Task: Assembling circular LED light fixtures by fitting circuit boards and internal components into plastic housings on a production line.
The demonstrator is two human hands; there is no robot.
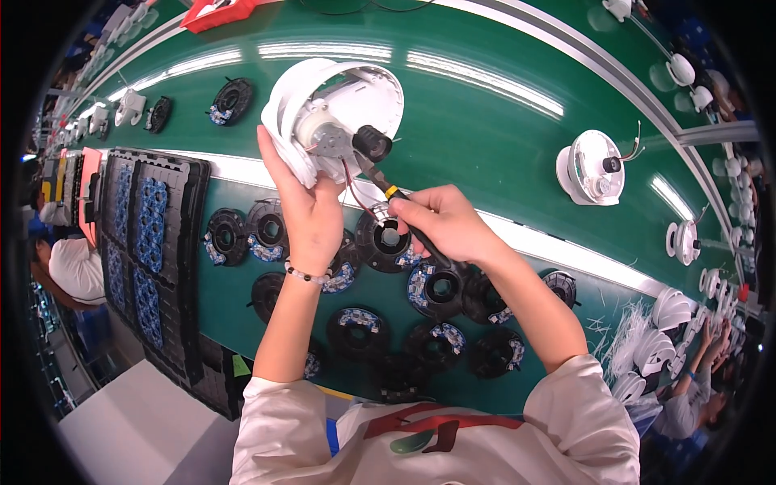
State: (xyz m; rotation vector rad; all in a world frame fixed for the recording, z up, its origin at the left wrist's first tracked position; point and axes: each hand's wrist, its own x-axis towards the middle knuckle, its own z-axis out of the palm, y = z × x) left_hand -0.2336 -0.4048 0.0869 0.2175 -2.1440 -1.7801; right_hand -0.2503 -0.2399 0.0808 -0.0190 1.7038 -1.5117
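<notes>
My left hand (311, 214) is closed on the near left side of a white dome camera housing (283, 101), raised over the bench with its open side facing right. Inside it are a silver metal part (330, 142) and a black lens module (373, 143). Thin red and dark wires (350, 182) hang from the housing. My right hand (444, 220) grips dark-handled pliers (393, 192) with a yellow band. Their jaws reach in just below the lens; whether they pinch anything, I cannot tell. Below lie several black rings (356, 333) with blue circuit boards.
Black trays (179, 234) of blue boards stand at the left. More white camera units (575, 174) sit along the green bench (485, 137) to the right. White strips (622, 339) are heaped at the right. A red bin (218, 14) is at the far edge. Other people work on both sides.
</notes>
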